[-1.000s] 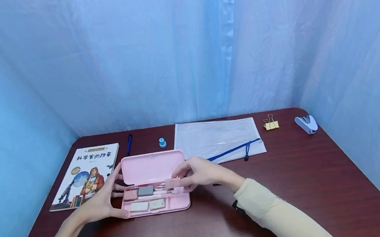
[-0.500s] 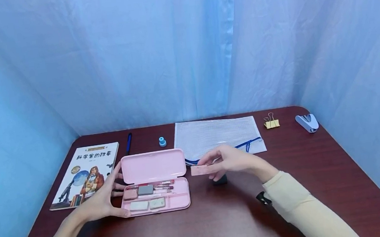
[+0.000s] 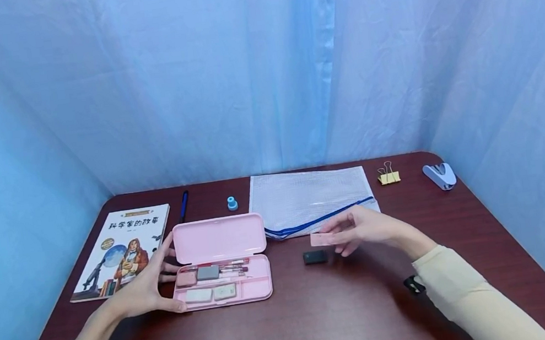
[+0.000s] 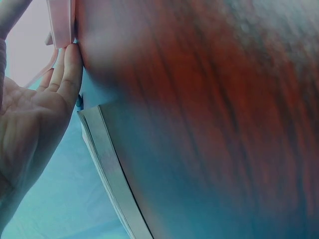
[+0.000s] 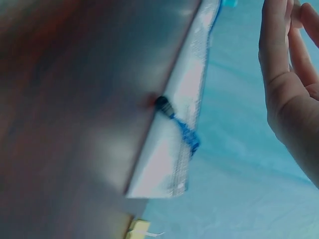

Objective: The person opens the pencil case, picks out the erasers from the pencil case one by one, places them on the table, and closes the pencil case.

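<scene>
Work looked partway done. Right of the frame's centre, the right hand (image 3: 364, 228) pinched a pink eraser (image 3: 319, 239), outside the open pencil case (image 3: 219, 239) at lower centre-left. A dark block (image 3: 314, 257) lay on the table (image 3: 250, 338) just below it. The left hand (image 3: 142, 289), spread wide, touched the case's left side. Four blocks (image 3: 208, 272) lay inside it; letting go of the eraser seemed the step left.
</scene>
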Motion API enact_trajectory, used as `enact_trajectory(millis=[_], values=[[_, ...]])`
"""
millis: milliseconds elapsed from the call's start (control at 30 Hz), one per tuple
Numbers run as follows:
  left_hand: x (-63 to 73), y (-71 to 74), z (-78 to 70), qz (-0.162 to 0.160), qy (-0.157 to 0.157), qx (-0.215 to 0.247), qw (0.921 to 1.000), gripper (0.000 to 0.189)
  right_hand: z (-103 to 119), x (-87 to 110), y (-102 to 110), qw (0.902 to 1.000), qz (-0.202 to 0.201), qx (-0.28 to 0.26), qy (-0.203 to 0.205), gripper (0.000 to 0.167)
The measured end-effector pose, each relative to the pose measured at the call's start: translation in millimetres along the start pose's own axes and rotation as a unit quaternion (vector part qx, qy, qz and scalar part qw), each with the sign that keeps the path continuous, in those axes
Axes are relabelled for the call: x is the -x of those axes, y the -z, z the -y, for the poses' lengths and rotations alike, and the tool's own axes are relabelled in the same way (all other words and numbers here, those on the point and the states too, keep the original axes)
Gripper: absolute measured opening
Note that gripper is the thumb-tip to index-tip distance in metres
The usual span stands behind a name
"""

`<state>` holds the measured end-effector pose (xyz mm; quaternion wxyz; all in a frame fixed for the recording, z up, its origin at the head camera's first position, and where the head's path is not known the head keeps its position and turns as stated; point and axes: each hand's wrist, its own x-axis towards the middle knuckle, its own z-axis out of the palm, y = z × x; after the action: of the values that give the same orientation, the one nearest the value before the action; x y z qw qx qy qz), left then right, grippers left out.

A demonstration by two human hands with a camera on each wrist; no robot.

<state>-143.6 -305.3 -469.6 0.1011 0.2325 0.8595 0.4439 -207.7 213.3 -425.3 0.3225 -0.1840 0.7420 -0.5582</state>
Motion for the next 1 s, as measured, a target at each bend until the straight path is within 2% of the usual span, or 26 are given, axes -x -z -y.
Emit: enact_trajectory(millis=[333, 633, 1000], values=[[-0.3, -2.4, 4.9, -0.003, 0.008, 0.004, 1.0, 0.139, -28.3, 13.2, 13.9, 0.9993, 0.003, 0.011, -0.035, 0.037], [-1.9, -4.1, 2.8, -0.003, 0.02, 0.0, 0.9998, 0.138, -38.4, 24.5, 30.0, 0.997, 0.006, 0.054, -0.056, 0.034], [-0.4, -0.7, 2.6, -0.004, 0.019, -0.005, 0.9998, 0.137, -43.1, 24.1, 35.3, 0.9961, 0.016, 0.051, -0.07, 0.035]])
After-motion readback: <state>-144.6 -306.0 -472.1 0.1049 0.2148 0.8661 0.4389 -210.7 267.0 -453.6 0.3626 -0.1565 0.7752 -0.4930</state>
